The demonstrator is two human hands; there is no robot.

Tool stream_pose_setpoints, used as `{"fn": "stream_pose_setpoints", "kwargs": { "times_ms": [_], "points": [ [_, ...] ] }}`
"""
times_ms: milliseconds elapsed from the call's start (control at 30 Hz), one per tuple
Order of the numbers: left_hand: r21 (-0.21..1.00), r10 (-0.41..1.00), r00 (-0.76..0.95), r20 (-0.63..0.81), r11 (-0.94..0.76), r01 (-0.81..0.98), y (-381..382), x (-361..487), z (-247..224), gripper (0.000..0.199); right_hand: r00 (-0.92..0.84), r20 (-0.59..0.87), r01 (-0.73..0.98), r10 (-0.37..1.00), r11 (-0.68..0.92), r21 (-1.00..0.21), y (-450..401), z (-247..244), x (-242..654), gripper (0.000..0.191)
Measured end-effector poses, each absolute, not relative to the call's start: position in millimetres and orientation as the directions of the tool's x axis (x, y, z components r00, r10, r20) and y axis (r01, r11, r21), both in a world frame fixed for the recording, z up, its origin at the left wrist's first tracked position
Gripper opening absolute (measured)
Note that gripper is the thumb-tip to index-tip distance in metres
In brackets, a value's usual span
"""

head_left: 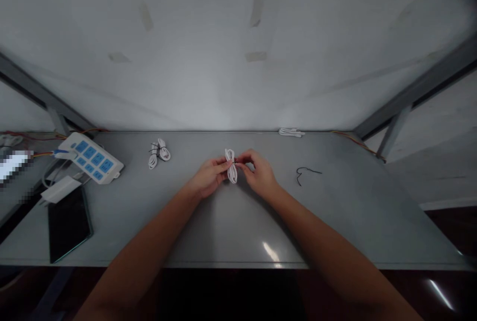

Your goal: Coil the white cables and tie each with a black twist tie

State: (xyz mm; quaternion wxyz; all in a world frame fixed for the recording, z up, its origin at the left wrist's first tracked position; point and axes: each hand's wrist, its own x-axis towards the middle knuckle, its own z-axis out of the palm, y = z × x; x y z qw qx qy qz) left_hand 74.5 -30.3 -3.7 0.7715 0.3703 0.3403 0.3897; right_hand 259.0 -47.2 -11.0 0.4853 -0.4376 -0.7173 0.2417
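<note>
While left hand (pixel 209 179) holds cable (pixel 233 176), tie (pixel 233 162) encircling.

We see a white cable (pixel 232 176) gathered into a slim, elongated bundle, its narrow loops packed side by side and drawn in at the middle by a thin black tie (pixel 234 162). The bundle points away from us, its far end leaning slightly left, loops spreading on either side of the wrap. We cannot make out whether the tie's ends, partly hidden, are fully twisted together.
</note>
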Motion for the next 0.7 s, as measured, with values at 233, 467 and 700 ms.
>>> {"fn": "stream_pose_setpoints", "kwargs": {
  "times_ms": [233,467,700],
  "points": [
    [0.906,0.888,0.43,-0.166,0.31,-0.29,-30.5,73.3,-8.1,0.038,-0.245,0.511,0.501,0.824,0.558,-0.661,-48.5,-7.8,261.6,0.013],
    [0.992,0.904,0.409,0.123,-0.128,-0.015,-26.7,68.7,-13.5,0.027,-0.163,0.262,0.42,0.951,0.307,-0.854,-42.5,-19.5,262.7,0.012],
    [0.769,0.784,0.394,0.48,-0.592,0.241,-24.8,67.0,-23.7,0.021,-0.169,0.015,0.186,0.986,0.047,-0.981,-33.2,-30.8,264.1,0.034]
  ]
}}
